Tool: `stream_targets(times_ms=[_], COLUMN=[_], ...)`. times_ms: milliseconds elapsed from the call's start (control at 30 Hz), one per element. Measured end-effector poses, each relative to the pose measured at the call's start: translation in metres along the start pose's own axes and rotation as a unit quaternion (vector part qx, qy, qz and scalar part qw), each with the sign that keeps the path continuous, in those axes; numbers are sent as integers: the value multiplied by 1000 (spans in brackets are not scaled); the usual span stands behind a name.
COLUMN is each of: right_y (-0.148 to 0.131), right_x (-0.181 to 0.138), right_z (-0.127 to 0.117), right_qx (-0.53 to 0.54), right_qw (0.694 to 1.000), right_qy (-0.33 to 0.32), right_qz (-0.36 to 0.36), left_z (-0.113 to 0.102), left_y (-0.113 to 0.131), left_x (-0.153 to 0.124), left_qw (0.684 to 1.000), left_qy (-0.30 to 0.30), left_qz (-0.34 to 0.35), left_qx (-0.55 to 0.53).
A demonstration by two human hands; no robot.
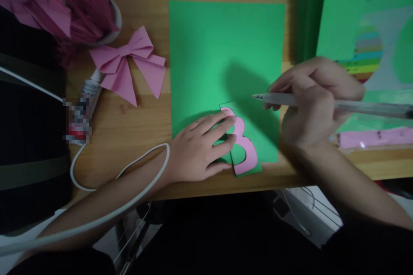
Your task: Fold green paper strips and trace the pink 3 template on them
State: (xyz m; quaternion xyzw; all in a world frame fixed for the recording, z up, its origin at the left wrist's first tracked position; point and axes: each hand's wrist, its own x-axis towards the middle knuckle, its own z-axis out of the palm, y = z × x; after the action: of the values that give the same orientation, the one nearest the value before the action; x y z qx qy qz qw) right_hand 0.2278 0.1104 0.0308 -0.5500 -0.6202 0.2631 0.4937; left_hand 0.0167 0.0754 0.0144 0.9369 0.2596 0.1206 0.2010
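Note:
Lying flat with fingers spread, my left hand (203, 148) presses a pink paper cutout (250, 159) with curved lobes and an oval hole against a green sheet of paper (206, 47). Part of the cutout is under my fingertips. A thin dark line shows on the green by its upper end. My right hand (318, 99) grips a clear-barrelled pen (364, 106), held nearly level. The pen's tip points left, above the green sheet and to the upper right of the cutout; it appears apart from the paper.
A folded pink paper bow (125, 53) and a glue tube (85, 109) lie left of the sheet. A white cable (151, 172) loops over my left forearm. On the right is a green pack (342, 13) with a pink strip (374, 138) along its lower edge. The wooden table's (206, 189) front edge is near me.

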Motion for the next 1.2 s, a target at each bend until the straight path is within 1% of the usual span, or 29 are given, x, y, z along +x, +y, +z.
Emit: stream_targets(times_ms=[100,200,300,467,700,833,1000,1200], right_y=[9,19,23,21,19,19,19,18], right_x=[-2,-7,-10,-9,-10,-9,-9,-9], right_z=[-2,0,3,3,4,4,4,2], right_qx=[47,39,18,4,-20,-18,-24,-33], right_qw=[999,997,995,991,989,989,990,988], right_qy=[3,-53,-99,-136,-143,-145,-141,-150], right_qz=[1,32,11,-5,15,-1,-6,8], left_z=[1,2,2,2,2,2,2,2], left_y=[0,0,0,-1,-1,-1,0,-1], left_x=[0,0,0,0,1,0,0,0], left_qw=[1000,1000,1000,1000,1000,1000,1000,1000], left_qy=[3,6,2,-6,-5,-15,-13,-19], left_qz=[3,5,4,6,8,4,2,2], left_qx=[2,3,5,9,2,3,1,2])
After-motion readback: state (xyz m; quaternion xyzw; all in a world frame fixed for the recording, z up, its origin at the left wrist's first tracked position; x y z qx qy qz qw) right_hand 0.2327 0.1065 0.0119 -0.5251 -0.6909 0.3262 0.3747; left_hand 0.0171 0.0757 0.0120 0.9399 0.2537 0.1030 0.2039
